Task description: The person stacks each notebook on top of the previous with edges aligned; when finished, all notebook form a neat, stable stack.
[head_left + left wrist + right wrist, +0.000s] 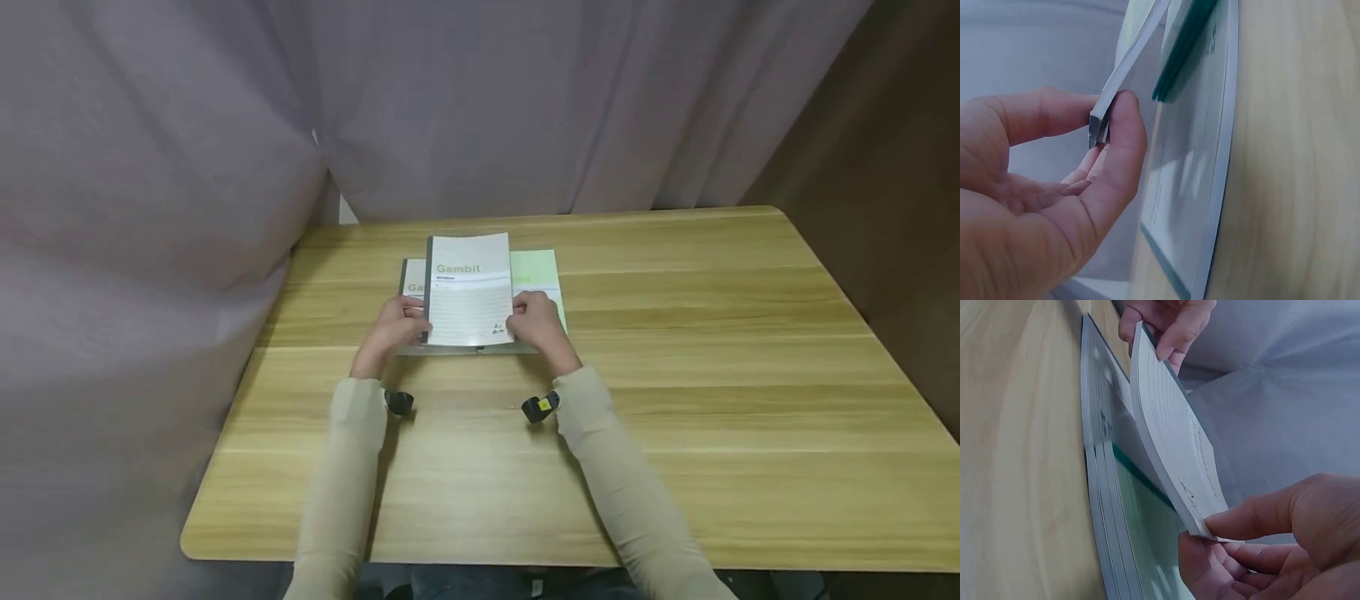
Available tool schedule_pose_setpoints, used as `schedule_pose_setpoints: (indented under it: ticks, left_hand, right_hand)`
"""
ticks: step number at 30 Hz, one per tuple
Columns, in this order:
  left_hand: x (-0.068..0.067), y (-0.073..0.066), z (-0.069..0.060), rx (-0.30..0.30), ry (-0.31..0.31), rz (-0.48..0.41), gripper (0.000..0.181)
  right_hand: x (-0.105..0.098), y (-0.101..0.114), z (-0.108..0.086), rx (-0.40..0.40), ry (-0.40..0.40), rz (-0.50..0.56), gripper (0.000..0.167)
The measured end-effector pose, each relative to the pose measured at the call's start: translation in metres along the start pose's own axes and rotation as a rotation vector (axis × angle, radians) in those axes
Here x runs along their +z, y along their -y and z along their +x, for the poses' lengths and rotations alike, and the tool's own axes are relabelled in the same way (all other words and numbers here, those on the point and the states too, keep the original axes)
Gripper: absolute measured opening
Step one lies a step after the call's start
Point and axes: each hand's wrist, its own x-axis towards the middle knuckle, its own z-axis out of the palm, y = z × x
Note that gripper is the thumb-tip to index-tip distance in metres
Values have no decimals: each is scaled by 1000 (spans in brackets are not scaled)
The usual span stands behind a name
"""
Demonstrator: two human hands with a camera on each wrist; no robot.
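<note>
A white notebook [471, 292] with a dark spine and the word Gambit on its cover is held above other notebooks in the head view. My left hand [396, 323] pinches its spine side near the lower left corner, thumb on top and fingers beneath. At the lower right edge my right hand [537, 322] grips it between thumb and curled fingers. Below lie another white notebook [412, 275] on the left and a green notebook [542, 265] on the right, partly hidden. In the right wrist view the held notebook [1169, 431] is tilted, apart from the green notebook [1147, 537].
The notebooks lie toward the far side of a wooden table [712, 375]. A grey curtain [480, 108] hangs behind it and along the left. A black wrist camera [400, 403] sits at the left cuff, another black camera [538, 407] at the right.
</note>
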Motion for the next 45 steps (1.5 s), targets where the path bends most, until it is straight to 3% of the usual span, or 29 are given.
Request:
schedule_pose_setpoints:
  ticks: [9, 22, 35, 45]
  left_hand:
    - [28, -4, 8, 15, 10, 35, 50]
    - [52, -5, 13, 26, 117, 12, 49]
    - [63, -11, 10, 31, 113, 78, 43]
    - [65, -3, 9, 38, 100, 118, 44]
  right_hand:
    - [-20, -11, -1, 22, 5, -40, 33]
    - [-45, -28, -10, 60, 17, -68, 37]
    - [-52, -39, -14, 80, 31, -92, 40]
    - [-50, -43, -17, 87, 51, -101, 41]
